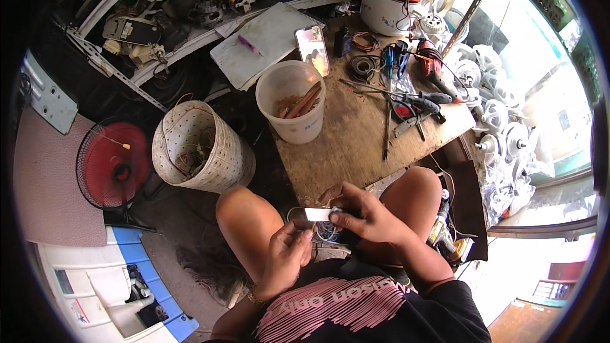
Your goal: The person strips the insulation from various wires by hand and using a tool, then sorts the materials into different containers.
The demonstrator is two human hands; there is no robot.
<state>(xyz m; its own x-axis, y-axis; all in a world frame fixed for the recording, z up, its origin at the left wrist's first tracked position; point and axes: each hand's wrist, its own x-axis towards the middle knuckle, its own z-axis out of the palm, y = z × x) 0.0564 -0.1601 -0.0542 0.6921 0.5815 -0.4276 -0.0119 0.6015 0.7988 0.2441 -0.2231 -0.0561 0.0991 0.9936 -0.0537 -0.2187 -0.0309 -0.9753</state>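
Over my lap, my right hand (pixel 363 214) is closed around one end of a flat, bright white piece with straight edges (pixel 318 214), possibly a blade. Its free end points left, toward my other hand. My left hand (pixel 289 251) is closed in a pinch just below that end. Whatever lies between its thumb and finger is too small to make out. Thin wires (pixel 328 234) in a loose tangle show beneath and between the hands, at the wooden table's near edge.
On the wooden table (pixel 343 159) stand a translucent bucket (pixel 290 130) with copper-coloured strips, a phone (pixel 311 51), several screwdrivers and a red power tool (pixel 433 67). A white perforated bin (pixel 222 159) holding wires stands left, beside a red fan (pixel 114 165). White motor parts (pixel 502 127) crowd the right.
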